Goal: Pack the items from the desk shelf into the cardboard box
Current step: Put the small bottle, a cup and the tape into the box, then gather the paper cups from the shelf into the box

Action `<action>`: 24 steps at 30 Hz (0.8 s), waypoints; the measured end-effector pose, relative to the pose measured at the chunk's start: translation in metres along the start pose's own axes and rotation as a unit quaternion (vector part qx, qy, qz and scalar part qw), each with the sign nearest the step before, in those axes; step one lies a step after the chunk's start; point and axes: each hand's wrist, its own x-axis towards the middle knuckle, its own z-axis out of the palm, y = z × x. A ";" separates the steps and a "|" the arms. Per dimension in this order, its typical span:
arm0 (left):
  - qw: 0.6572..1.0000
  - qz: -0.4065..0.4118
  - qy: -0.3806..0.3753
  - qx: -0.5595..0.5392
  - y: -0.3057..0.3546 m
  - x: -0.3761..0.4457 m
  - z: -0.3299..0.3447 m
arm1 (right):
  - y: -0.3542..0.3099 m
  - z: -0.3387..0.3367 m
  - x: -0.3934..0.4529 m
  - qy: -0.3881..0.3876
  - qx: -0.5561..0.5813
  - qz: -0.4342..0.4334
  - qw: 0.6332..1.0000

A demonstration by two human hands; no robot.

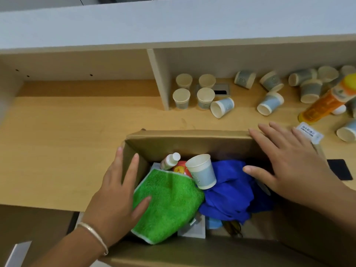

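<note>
Nearest the camera, the cardboard box (185, 140) sits open on the wooden surface (67, 151), reaching past its front edge. The left hand (117, 193) lies over the box's left wall, fingers straight, thumb resting on a green cloth (169, 205) inside; its grip is loose and holds nothing, and a thin bangle (92, 233) circles the wrist. The right hand (289, 160) lies flat across the box's far right corner, fingers spread and straight, its grip likewise relaxed around nothing, the thumb over a blue cloth (229, 195). Between the cloths a paper cup (202, 171) leans on its side, beside a small white-capped bottle (170, 160) and a red item only partly visible. Just beyond the right hand lies a barcode label (309, 132). Farther back, under the desk shelf (173, 26), four cups stand upright (193, 91) beside a divider panel (159, 78), with one tipped cup (221, 106) touching them. To the right, more cups lie scattered (270, 102) near an orange bottle (325, 101) lying tilted.
</note>
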 end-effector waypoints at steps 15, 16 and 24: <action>0.995 0.095 0.040 0.011 0.054 0.207 -0.058 | 0.042 -0.029 0.144 -0.009 0.046 -0.023 0.999; 0.995 0.097 0.018 0.010 0.058 0.226 -0.053 | 0.044 -0.023 0.160 -0.016 0.030 -0.030 0.999; 0.993 0.054 -0.103 0.030 0.066 0.315 -0.002 | 0.049 0.015 0.239 -0.090 -0.034 -0.064 0.993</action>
